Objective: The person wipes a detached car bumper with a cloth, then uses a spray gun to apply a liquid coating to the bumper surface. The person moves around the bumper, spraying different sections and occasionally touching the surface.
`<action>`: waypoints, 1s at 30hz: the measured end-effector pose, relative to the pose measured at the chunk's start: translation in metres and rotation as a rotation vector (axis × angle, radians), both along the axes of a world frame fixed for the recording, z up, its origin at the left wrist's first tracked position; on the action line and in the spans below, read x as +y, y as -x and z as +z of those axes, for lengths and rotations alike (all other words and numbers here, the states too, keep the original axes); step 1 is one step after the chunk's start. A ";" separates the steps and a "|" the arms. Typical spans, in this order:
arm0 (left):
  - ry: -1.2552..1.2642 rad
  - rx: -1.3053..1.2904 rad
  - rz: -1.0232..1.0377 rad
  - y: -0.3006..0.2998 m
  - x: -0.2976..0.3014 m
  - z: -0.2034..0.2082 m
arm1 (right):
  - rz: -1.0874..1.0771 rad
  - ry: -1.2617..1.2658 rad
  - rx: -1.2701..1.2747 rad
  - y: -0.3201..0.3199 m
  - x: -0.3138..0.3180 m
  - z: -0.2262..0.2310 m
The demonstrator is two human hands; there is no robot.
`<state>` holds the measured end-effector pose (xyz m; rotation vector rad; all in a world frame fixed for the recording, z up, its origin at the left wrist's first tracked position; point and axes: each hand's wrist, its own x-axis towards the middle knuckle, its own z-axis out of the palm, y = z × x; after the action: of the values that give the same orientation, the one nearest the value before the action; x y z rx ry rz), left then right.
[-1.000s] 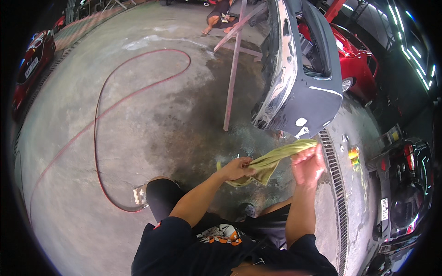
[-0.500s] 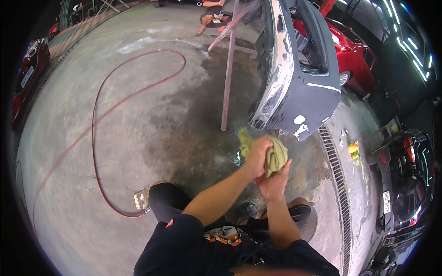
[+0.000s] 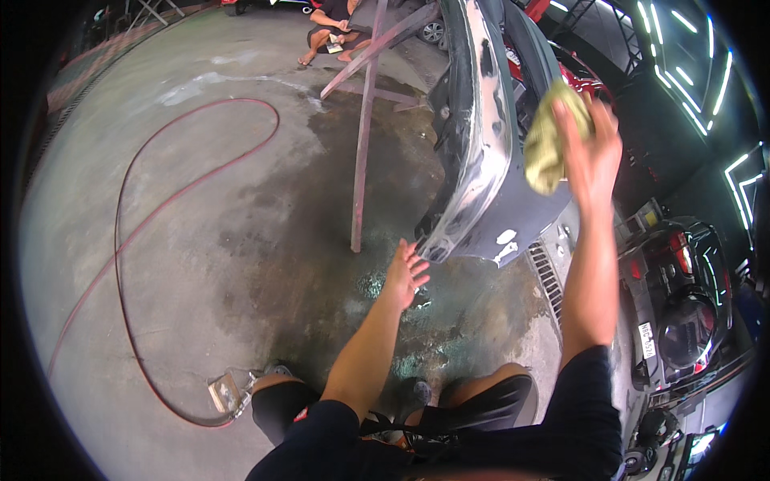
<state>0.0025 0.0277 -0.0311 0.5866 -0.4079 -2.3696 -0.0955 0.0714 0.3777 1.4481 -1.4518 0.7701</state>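
Observation:
A dark grey car bumper [image 3: 513,210] with whitish sanded patches stands in front of me, its long side running away from me. My right hand [image 3: 595,152] is raised over its right side, closed around a folded yellow-green cloth [image 3: 547,148]. The cloth is slightly blurred and overlaps the bumper in view; I cannot tell whether they touch. Beside the bumper's near left corner is my left hand [image 3: 405,276], its fingers apart and nothing in it. Its fingertips are at the bumper's edge, though contact is unclear.
A reddish post stand [image 3: 365,152] is left of the bumper. A red hose [image 3: 119,240] loops over the wet concrete floor to a sander-like tool [image 3: 227,393]. A person [image 3: 333,32] squats at the back. On the right are a floor drain [image 3: 545,282] and a dark car [image 3: 682,313].
My hands have parted. The right one has carried the cloth up and right over the bumper; the left has let go of it and moved left to the bumper's near corner.

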 end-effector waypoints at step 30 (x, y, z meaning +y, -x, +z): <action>0.037 0.486 0.172 0.019 0.014 0.012 | 0.040 -0.627 0.742 -0.007 -0.090 -0.073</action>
<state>-0.0163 0.0419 -0.0194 0.0157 -0.1732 -2.2354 -0.0884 -0.0190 0.3045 1.9457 -1.0987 -0.2544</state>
